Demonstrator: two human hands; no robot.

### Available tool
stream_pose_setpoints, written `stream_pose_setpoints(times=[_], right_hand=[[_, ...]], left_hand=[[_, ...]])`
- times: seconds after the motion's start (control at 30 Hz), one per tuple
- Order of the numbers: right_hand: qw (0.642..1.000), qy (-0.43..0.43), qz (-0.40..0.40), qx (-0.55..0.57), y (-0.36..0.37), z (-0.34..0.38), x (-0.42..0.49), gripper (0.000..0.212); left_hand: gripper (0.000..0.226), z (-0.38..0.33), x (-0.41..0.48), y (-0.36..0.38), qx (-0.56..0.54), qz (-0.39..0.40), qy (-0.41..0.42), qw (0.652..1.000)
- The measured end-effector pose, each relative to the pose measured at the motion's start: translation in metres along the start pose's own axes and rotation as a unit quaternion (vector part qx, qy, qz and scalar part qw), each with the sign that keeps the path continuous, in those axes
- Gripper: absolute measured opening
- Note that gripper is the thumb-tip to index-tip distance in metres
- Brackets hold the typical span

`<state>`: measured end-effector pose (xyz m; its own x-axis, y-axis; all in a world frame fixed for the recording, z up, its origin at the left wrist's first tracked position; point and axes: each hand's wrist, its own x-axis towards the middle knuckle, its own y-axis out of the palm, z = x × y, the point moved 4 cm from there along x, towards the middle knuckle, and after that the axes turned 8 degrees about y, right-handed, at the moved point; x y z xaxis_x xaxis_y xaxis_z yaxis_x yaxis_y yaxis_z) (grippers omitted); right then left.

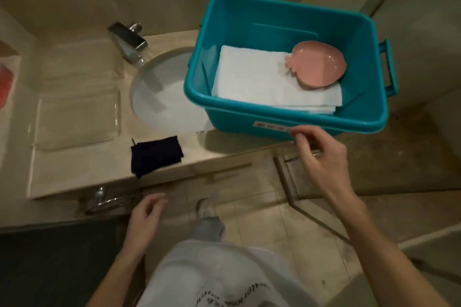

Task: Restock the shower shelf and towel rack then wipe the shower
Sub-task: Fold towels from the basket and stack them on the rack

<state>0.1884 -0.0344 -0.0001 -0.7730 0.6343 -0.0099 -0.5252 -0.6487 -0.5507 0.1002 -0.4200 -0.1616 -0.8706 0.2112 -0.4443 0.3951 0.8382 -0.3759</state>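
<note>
Right hand (321, 157) reaching toward 12 o'clock, forearm extended from 5 o'clock, fingers loosely curled, holding nothing. Left hand (147, 219) low at 7 o'clock, relaxed, half-open, empty.

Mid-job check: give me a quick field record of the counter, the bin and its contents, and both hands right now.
bin: teal plastic bin on the counter, partly over the sink
bin contents: folded white towels; pink dish resting on them
counter items: dark folded cloth near the front edge; clear tray left of the sink
left hand: left hand empty, low in front of the counter
right hand: right hand empty, fingertips at the bin's near wall
</note>
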Motion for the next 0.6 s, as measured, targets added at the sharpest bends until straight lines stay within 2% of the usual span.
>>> stream_pose_setpoints(times=[0.07, 0.13, 0.3, 0.43, 0.5, 0.6], right_hand=[[0.998, -0.031, -0.045, -0.005, -0.004, 0.024, 0.029, 0.015], [0.998, -0.033, -0.044, -0.017, -0.004, 0.040, 0.060, 0.016], [0.994, 0.047, -0.024, -0.093, -0.011, 0.030, 0.137, 0.023], [0.970, 0.097, 0.037, -0.221, -0.020, -0.001, 0.202, 0.041], [0.951, 0.111, 0.068, -0.279, -0.025, -0.014, 0.237, 0.051], [0.916, 0.104, 0.124, -0.367, -0.024, -0.032, 0.286, 0.061]], left_hand=[[0.018, -0.065, 0.028, -0.008, -0.006, -0.034, 0.094, 0.995], [0.017, -0.135, 0.051, -0.014, -0.029, -0.066, 0.177, 0.982], [0.017, -0.284, 0.080, -0.006, -0.039, -0.060, 0.368, 0.927], [0.021, -0.346, 0.114, 0.032, 0.058, -0.005, 0.436, 0.898], [0.026, -0.362, 0.138, 0.061, 0.118, 0.049, 0.454, 0.882], [0.033, -0.370, 0.178, 0.109, 0.241, 0.127, 0.425, 0.863]])
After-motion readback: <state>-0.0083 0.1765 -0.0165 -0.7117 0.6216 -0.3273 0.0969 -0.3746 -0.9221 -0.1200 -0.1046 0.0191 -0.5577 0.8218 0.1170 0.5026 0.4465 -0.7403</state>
